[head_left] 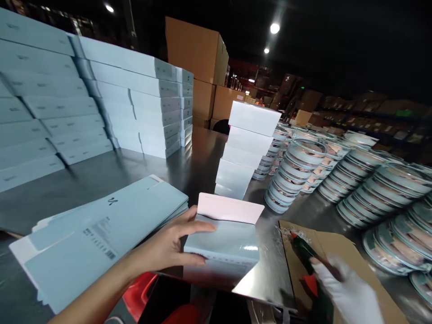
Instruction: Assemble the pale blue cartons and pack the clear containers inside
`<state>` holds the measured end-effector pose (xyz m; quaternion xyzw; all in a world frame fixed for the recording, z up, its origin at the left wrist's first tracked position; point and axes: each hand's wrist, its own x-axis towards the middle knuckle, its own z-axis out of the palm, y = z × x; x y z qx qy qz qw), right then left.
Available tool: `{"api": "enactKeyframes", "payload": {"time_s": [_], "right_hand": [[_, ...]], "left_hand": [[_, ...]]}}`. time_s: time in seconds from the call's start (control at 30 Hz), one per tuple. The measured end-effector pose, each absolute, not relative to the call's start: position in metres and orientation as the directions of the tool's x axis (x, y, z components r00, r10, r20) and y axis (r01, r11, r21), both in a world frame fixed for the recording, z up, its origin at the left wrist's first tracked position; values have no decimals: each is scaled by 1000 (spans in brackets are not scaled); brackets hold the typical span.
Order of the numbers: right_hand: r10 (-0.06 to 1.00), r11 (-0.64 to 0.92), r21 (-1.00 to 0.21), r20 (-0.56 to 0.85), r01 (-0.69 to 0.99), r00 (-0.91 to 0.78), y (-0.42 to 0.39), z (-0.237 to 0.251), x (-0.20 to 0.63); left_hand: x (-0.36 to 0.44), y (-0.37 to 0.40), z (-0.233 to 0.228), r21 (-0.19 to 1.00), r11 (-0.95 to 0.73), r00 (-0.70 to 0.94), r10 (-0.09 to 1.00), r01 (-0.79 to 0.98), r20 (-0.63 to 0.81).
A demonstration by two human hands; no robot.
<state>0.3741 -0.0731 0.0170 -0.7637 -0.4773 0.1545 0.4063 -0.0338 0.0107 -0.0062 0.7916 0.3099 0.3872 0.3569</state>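
Dim warehouse, ceiling spots, steel table [141, 175] w/ glare. Far L: walls of closed pale-blue boxes [50, 103] stacked high.

Near L: pile of flat unfolded box blanks [97, 234], fanned, lower corner at or past the table edge; a nudge from the forearm could prob. slide them off.

L hand [168, 247], bare, half-closed: thumb on top, fingers along the side of the open blue box [224, 245], white flap up. Box sits at front edge of table; light one-sided hold, so it could tip or skid forward.

Centre: leaning column of white boxes [245, 148] just behind; a bump could topple it.

R hand [351, 294], white glove, wrapped around green glue gun [305, 254], red tip over cardboard sheet [340, 261] w/ glue residue. Risk: drips, strings on box.

R: rows of stacked round tins [337, 175], crowding that side.
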Motion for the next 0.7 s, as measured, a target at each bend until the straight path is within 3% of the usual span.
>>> {"api": "enactKeyframes", "payload": {"time_s": [0.03, 0.1, 0.2, 0.33, 0.4, 0.6, 0.7], "right_hand": [[887, -135, -803, 163, 580, 432, -64, 21, 354], [979, 159, -909, 196, 385, 58, -45, 24, 314], [938, 305, -932, 258, 197, -234, -26, 15, 282], [872, 455, -846, 359, 279, -334, -26, -3, 284], [821, 539, -778, 399, 322, -409, -28, -2, 283], [562, 826, -427, 582, 368, -588, -25, 21, 259], [544, 839, -374, 594, 396, -592, -25, 13, 261]], "left_hand": [[-34, 10, -7, 805, -551, 506, 769, 218, 390], [-33, 9, -9, 799, -556, 506, 769, 229, 390], [-27, 7, -19, 771, -598, 469, 757, 219, 454], [-15, 7, -38, 683, -730, 252, 657, -22, 711], [-14, 7, -40, 615, -787, 229, 589, -54, 775], [-24, 4, -11, 653, -732, 545, 633, 192, 550], [-25, 5, -3, 691, -705, 549, 646, 161, 531]]}}
